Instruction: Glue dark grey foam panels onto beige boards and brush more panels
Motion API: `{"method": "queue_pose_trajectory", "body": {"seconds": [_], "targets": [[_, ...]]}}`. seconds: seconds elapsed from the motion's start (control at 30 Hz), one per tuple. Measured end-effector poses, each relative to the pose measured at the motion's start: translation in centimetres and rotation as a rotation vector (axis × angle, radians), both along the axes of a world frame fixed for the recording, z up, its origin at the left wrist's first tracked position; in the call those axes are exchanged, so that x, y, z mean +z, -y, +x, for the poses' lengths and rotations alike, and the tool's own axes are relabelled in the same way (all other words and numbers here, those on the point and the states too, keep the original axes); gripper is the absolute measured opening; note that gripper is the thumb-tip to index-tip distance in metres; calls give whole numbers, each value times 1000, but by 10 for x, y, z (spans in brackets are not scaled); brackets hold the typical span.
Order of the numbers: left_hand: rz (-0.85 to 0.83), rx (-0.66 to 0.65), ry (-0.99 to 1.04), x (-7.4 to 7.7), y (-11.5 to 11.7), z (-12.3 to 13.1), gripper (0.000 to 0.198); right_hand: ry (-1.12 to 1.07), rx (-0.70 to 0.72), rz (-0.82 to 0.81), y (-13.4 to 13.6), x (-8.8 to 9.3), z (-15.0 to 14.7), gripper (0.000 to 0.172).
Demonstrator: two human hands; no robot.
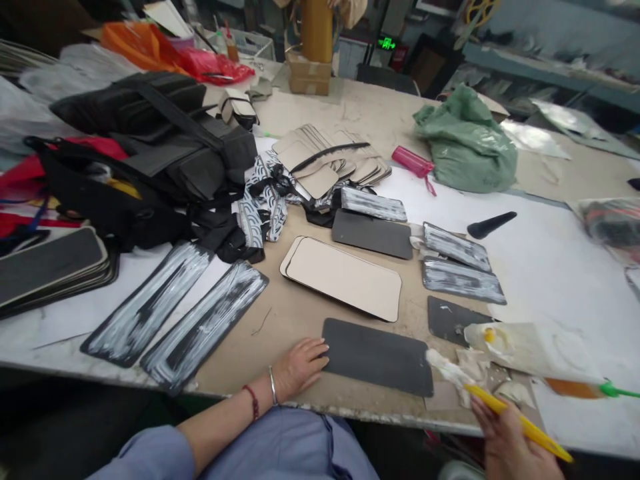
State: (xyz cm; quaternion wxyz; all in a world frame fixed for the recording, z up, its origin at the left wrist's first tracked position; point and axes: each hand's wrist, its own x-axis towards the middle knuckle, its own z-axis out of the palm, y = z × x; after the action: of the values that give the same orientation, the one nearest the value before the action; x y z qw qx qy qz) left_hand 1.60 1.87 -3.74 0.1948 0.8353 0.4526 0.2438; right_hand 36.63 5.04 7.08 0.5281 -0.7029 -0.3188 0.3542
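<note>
My left hand [300,365] lies flat at the table's front edge, its fingertips touching the left end of a dark rectangular panel [377,357]. My right hand [510,433] is closed around a yellow-handled brush [520,423]. White paste coats the bristles, which are at the panel's right end. Beyond the panel lie cream panels [345,277]. White-streaked dark panels [205,327] rest to the left, and smaller streaked ones [463,280] to the right. A pale container [540,347] with yellow and white smears stands beyond my right hand.
Black bags [175,140] and patterned straps [260,200] are heaped at the left, near stacked dark panels [50,267]. Farther back are cream pieces [320,157], a pink pouch [413,161], a green bag [467,143] and a cardboard box [310,77]. A black pointed object [491,225] lies at the right.
</note>
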Motion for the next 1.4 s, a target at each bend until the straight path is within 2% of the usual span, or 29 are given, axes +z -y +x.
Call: {"method": "queue_pose_trajectory", "body": {"seconds": [0.03,0.1,0.2,0.3,0.5,0.67,1.17,1.3,1.4], "targets": [[1,-1,6,-1,-1,0,25,-90,-9,-19,0,-5,-30,37],[-4,-3,11,-2,-2,-1,25,-212,59,-95,-5,-13,-86,42],[-17,-13,10,-3,-4,-2,28,-287,115,-145,-13,-22,-143,46],[-26,-16,2,-3,-6,-1,30,-323,152,-168,-17,-34,-167,48],[-42,-12,-4,-2,-9,0,25,-319,167,-187,-20,-53,-179,50],[-16,21,2,1,-8,2,22,-239,116,-156,-19,-56,-163,47],[55,27,-51,11,-11,3,21,-83,-195,-63,-19,-55,-34,43],[74,24,-56,8,-11,3,20,-29,-246,-28,-21,-57,-9,42],[62,30,-58,8,-11,4,20,-13,-274,-26,-21,-52,-2,41]]}}
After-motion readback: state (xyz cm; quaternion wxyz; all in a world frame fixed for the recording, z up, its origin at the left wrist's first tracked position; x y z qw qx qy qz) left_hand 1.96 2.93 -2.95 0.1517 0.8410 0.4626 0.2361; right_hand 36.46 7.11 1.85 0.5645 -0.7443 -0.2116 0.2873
